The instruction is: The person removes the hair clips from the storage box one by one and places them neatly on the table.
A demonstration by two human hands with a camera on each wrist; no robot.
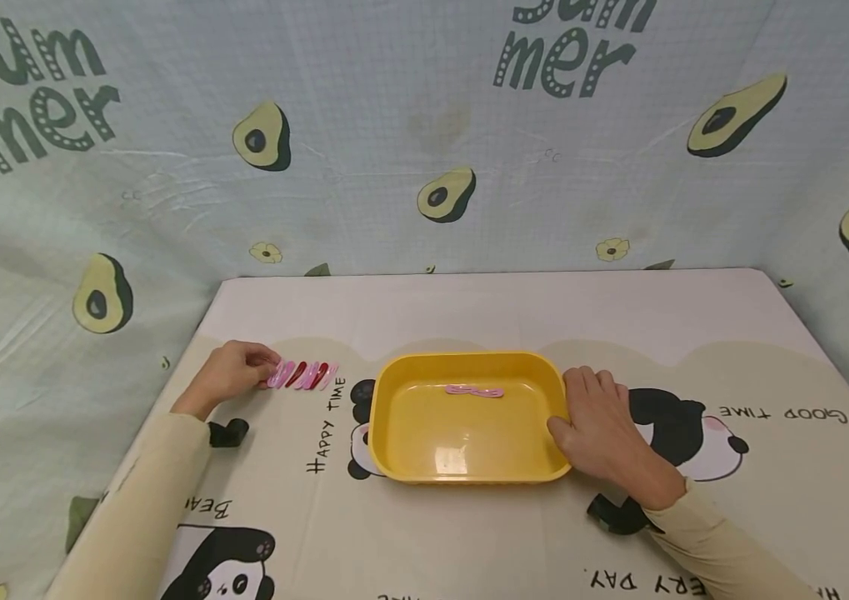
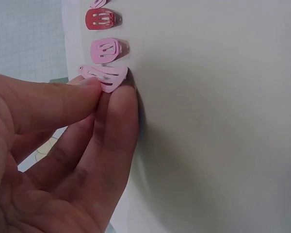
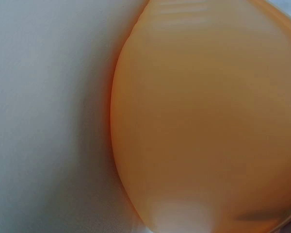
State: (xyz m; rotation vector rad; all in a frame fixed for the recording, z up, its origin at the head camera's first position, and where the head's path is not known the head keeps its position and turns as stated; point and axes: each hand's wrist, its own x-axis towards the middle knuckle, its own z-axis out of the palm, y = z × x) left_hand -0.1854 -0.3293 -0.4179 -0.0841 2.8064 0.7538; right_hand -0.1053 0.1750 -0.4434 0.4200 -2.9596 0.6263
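Note:
My left hand [image 1: 232, 372] is at the left side of the table, at the near-hand end of a row of pink and red snap hair clips [image 1: 310, 376]. Between thumb and fingers it pinches a pale pink hair clip [image 2: 115, 77], which sits tilted against the tabletop. Just beyond it in the left wrist view lie another pink clip [image 2: 105, 50] and a red clip [image 2: 100, 19]. A yellow tray [image 1: 409, 429] stands mid-table, its right rim gripped by my right hand [image 1: 607, 425]. Pink clips [image 1: 474, 391] lie inside, toward the tray's far side; their exact number is unclear.
A cream tablecloth [image 1: 469, 542] printed with pandas and lettering covers the table. Behind and at both sides hangs a pale sheet [image 1: 364, 108] with avocado prints. In the right wrist view the tray's orange-looking wall [image 3: 199, 116] fills most of the picture.

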